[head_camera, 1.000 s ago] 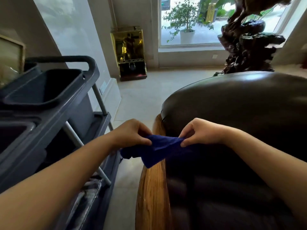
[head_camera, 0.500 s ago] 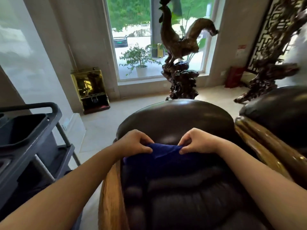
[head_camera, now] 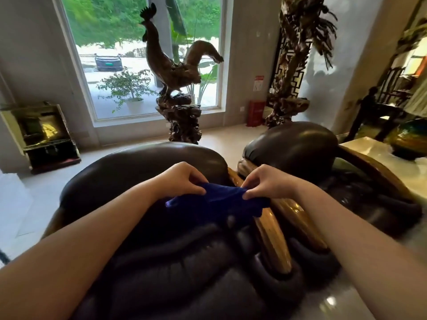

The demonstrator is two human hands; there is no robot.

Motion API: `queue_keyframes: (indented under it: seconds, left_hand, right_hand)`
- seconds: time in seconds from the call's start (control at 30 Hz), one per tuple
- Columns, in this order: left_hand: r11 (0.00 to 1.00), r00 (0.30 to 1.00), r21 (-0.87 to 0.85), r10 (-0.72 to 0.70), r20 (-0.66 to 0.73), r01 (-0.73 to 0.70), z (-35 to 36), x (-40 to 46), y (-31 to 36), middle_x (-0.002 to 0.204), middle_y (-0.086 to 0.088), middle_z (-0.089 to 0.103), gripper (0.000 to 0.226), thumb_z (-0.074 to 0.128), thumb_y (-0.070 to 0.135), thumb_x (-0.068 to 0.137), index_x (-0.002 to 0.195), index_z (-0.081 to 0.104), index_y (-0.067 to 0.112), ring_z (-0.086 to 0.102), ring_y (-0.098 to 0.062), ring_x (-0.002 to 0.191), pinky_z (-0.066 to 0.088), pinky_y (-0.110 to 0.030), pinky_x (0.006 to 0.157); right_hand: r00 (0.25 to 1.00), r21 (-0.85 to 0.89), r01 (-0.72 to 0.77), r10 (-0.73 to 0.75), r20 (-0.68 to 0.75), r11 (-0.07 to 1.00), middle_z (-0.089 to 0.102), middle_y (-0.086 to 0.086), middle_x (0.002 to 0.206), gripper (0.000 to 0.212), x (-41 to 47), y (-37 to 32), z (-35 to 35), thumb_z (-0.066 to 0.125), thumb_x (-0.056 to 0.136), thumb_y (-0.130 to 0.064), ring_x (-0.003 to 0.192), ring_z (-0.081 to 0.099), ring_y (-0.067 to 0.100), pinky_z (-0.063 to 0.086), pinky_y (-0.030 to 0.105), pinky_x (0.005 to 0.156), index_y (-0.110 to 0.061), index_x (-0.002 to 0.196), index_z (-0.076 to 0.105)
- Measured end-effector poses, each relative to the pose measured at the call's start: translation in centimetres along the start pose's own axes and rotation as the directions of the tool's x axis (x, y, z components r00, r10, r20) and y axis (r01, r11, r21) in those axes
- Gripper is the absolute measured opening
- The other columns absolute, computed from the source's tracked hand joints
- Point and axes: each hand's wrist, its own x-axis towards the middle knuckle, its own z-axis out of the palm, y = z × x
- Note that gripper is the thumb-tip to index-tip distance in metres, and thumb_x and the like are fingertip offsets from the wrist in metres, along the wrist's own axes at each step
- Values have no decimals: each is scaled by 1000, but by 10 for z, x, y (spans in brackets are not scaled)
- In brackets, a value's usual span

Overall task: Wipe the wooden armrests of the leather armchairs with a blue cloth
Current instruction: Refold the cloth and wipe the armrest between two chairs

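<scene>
Cloth (head_camera: 217,199), blue, stretched between both hands above near armchair (head_camera: 143,172), by its right armrest (head_camera: 270,234). Left hand (head_camera: 182,181) pinches left edge, fingers curled; right hand (head_camera: 265,183) pinches right edge. Second armchair (head_camera: 298,146) just beside, to right. Rooster carving (head_camera: 171,68) stands before window (head_camera: 111,42)

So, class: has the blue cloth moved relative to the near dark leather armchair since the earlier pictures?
Yes. The blue cloth, pinched by the left hand and right hand, has shifted from the near dark leather armchair's left wooden armrest to its right one.
</scene>
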Motion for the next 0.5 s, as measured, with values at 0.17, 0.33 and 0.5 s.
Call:
queue_keyframes:
  seconds: [0.17, 0.33, 0.5]
  left_hand:
    - [997, 998, 40, 59, 13, -60, 33, 63, 45, 76, 20, 68, 18, 74, 19, 73, 88, 74, 28, 62, 6, 69, 43, -9, 71]
    - [995, 995, 27, 97, -10, -97, 64, 132, 59, 76, 13, 71, 18, 73, 17, 73, 90, 74, 24, 60, 10, 64, 43, -3, 66]
    - [997, 996, 30, 72, -46, -71, 93, 204, 52, 86, 3, 74, 20, 71, 16, 75, 94, 74, 19, 64, -4, 75, 44, -9, 71]
  right_hand:
    - [996, -18, -42, 40, -78, 999, 73, -3, 84, 11, -24, 59, -44, 70, 78, -18, 78, 69, 9, 56, 22, 70, -21, 89, 72]
    - [996, -41, -54, 51, -70, 998, 73, -3, 85, 12, -15, 117, -87, 69, 79, -20, 79, 68, 7, 57, 24, 71, -21, 90, 72]
    - [996, -47, -75, 72, -57, 996, 72, -1, 86, 13, 25, 176, -122, 70, 78, -20, 80, 68, 10, 57, 26, 70, -21, 91, 71]
